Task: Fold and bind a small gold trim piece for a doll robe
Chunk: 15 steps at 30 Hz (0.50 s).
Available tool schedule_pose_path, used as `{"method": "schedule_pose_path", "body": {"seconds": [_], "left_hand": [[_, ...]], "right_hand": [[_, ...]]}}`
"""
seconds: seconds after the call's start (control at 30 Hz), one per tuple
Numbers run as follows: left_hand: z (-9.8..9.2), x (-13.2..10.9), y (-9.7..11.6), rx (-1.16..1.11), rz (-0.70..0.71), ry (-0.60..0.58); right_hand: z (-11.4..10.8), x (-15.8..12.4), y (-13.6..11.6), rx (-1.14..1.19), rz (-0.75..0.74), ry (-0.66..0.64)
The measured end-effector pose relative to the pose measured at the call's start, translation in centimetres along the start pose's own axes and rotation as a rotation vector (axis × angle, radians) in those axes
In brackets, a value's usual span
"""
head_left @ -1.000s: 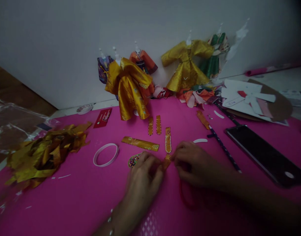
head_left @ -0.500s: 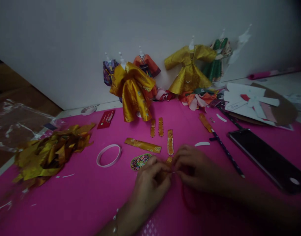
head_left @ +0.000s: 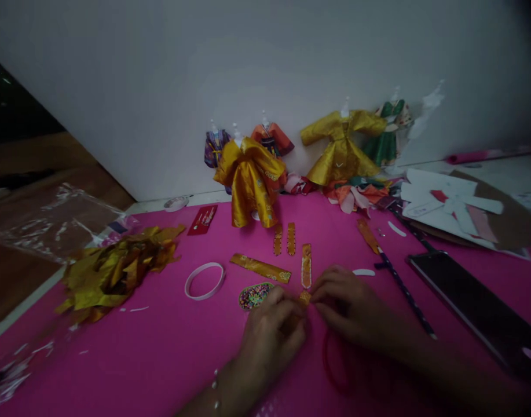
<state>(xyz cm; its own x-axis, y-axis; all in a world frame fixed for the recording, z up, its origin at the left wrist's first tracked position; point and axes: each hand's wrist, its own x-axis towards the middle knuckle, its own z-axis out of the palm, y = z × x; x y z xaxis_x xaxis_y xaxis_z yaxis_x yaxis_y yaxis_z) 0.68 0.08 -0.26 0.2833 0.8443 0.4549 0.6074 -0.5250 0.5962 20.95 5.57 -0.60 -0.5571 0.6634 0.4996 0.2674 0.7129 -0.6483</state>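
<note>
- Compared with a second ago, now closer together: left hand (head_left: pixel 271 336) and right hand (head_left: pixel 350 310) meeting fingertip to fingertip over the pink mat (head_left: pixel 161 359), near its front middle.
- Pinched between both sets of fingertips: a small orange-gold strip (head_left: pixel 304 297), only its far end showing, far less of it than a second ago, when it stuck out slantwise between the hands.
- Judged from that: fiddly work on the strip's near end going on, probably with the red cord (head_left: pixel 334 362) looped on the mat under the right wrist; exact contact with the cord not clear.
- Long axis of the held strip: roughly away from the body, tipped slightly left, visible end pointing toward the longer strip (head_left: pixel 306 266) lying just beyond it.
- Lying flat and apart farther off: a slanted gold strip (head_left: pixel 260 268), a bead patch (head_left: pixel 255 295) just left of the left hand, a white ring (head_left: pixel 205 281).
- Everything on the mat sitting lower in view than a second ago, owing to a shift of the head rather than of the things.
</note>
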Motion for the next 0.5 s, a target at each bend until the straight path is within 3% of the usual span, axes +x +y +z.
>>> {"method": "schedule_pose_path", "body": {"seconds": [0.27, 0.4, 0.5], "left_hand": [[0.1, -1.6, 1.0, 0.296, 0.386, -0.034], [0.4, -2.1, 1.2, 0.397, 0.524, -0.136], [0.4, -1.8, 1.6, 0.468, 0.542, -0.235]], "right_hand": [[-0.2, 0.0, 1.2, -0.095, -0.022, 0.083], [0.0, -0.1, 1.9, -0.124, -0.04, 0.106], [-0.1, -0.2, 2.5, -0.14, -0.046, 0.115]]}}
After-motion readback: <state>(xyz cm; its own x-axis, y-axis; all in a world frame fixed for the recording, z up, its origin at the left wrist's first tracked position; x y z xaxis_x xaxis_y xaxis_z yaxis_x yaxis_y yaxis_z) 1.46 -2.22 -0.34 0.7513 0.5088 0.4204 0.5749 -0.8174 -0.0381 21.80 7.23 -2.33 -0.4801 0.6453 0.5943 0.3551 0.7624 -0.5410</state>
